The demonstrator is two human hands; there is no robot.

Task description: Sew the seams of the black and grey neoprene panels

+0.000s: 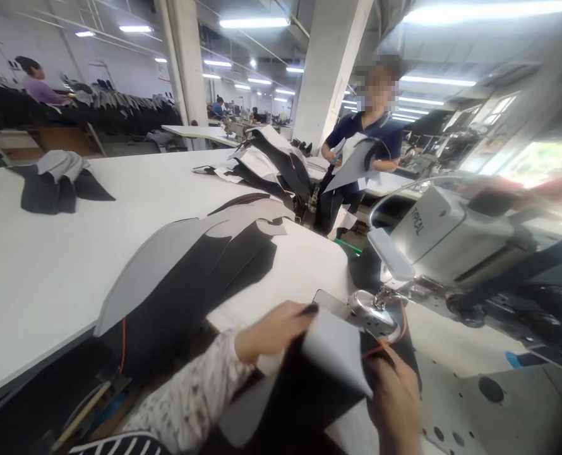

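Near the front of the scene, just left of one sewing machine (432, 221), we saw one piece of cloth (335, 347), dark with a pale grey face, held up between two bare hands. Its long axis ran from near to far, leaning slightly right; the grey end pointed far, toward the machine, and the dark part trailed near. We could not tell how many layers it had. The left hand (274, 332) pinched the cloth's far left corner, while the right hand (397, 388) gripped its right edge. We counted two red cords: one (374, 349) beside the right hand, the other (123, 341) at the near left.

On the white table (35, 265) we counted three groups of cut cloth: a long overlapping row (191, 259) stretching from near left to far right, a small bundle (63, 180) at left, and a heap (271, 164) at the far edge. Beyond it, one co-worker (391, 142) stood holding a grey panel (357, 161). Farther left, we saw one person in purple (41, 88). Two pillars (328, 69) rose behind.
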